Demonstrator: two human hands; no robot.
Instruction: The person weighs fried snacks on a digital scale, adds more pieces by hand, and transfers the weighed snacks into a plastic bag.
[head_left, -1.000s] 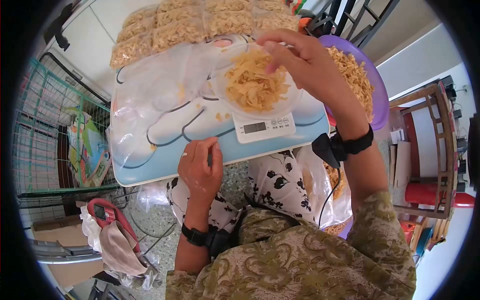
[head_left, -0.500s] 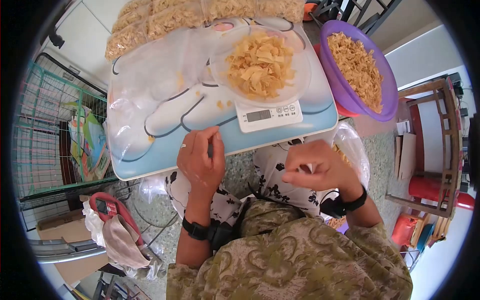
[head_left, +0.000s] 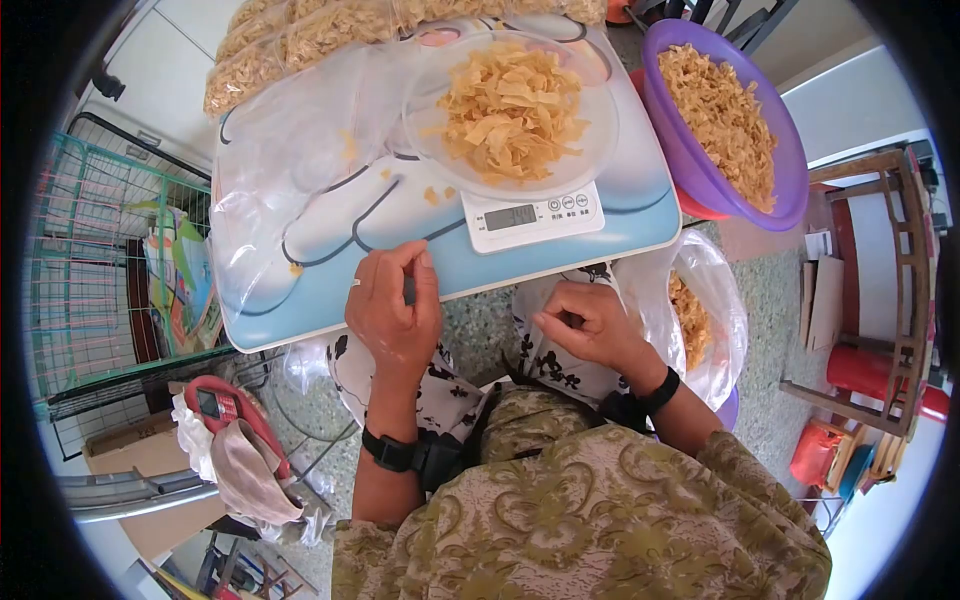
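Observation:
My left hand [head_left: 393, 305] has its fingers curled together at the table's front edge; whatever they hold, if anything, is hidden. Over my right thigh, my right hand [head_left: 588, 322] is curled too, and its grip is too small to make out. A white digital scale [head_left: 532, 222] stands on the blue and white table [head_left: 400, 262]. On the scale rests a clear round bowl [head_left: 603, 120] heaped with pale yellow flakes [head_left: 513, 110]. Clear plastic bags [head_left: 290, 150] lie flat on the table's left part, with a few loose flakes beside them.
Filled bags of flakes [head_left: 330, 40] line the back edge. A purple basin [head_left: 795, 170] of flakes stands right of the table. An open plastic bag [head_left: 728, 330] with flakes is below it. A wire cage [head_left: 90, 260] stands at the left, a wooden frame [head_left: 912, 290] at the right.
My right hand has moved left and slightly up, closer to my left hand. The view has shifted a little, showing more of the open bag at the right. The scale's reading differs.

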